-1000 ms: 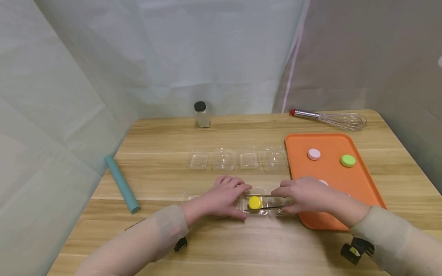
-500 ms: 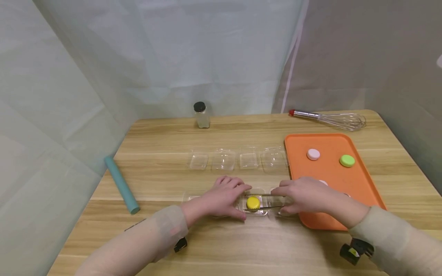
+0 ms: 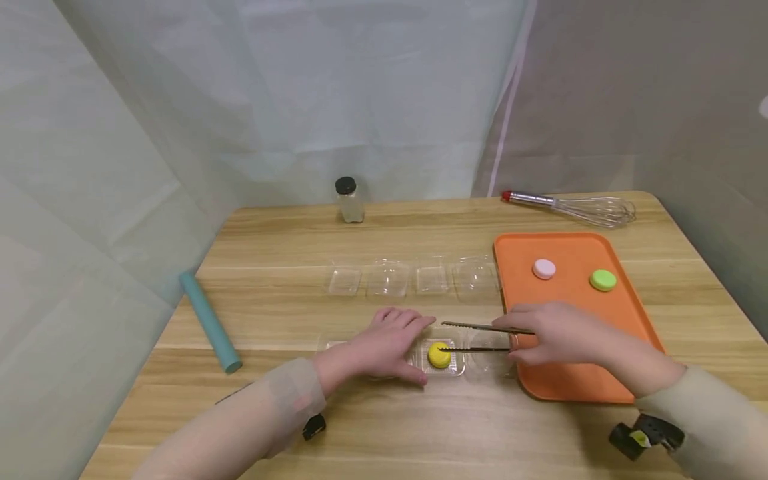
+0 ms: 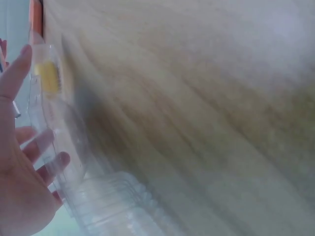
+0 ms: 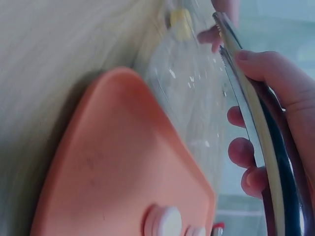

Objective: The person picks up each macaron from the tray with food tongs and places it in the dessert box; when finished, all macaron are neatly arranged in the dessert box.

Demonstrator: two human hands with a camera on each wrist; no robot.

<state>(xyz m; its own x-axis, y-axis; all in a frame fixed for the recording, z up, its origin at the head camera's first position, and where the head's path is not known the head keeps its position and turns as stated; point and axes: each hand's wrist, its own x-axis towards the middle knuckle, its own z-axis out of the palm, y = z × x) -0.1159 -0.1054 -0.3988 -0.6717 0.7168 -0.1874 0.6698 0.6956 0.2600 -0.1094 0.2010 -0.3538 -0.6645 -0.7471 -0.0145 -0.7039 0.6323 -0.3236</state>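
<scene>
My right hand point(image 3: 558, 332) grips metal tongs point(image 3: 477, 349), whose toothed tips are spread apart. The nearer tip passes over the yellow macaron point(image 3: 440, 357) in the head view; the farther tip stands behind it, above the container. That macaron sits in a compartment of a clear plastic container point(image 3: 459, 370). Across the container's middle lies my left hand point(image 3: 387, 347), thumb at the near side and fingers spread toward the far side. The left wrist view shows its fingertips point(image 4: 63, 158) at the clear plastic. In the right wrist view, the tongs point(image 5: 253, 105) run between thumb and fingers.
An orange tray point(image 3: 588, 383) on the right holds a pink macaron point(image 3: 545, 269) and a green macaron point(image 3: 603, 280), among others. Clear lid sections point(image 3: 389, 277) stand behind the container. A whisk point(image 3: 576, 205), a jar point(image 3: 350, 201) and a teal rolling pin point(image 3: 210, 323) lie farther out.
The right hand has lifted the tongs up and back to the right. The yellow macaron, earlier between the tong tips, now lies in the compartment. My left hand stays where it was.
</scene>
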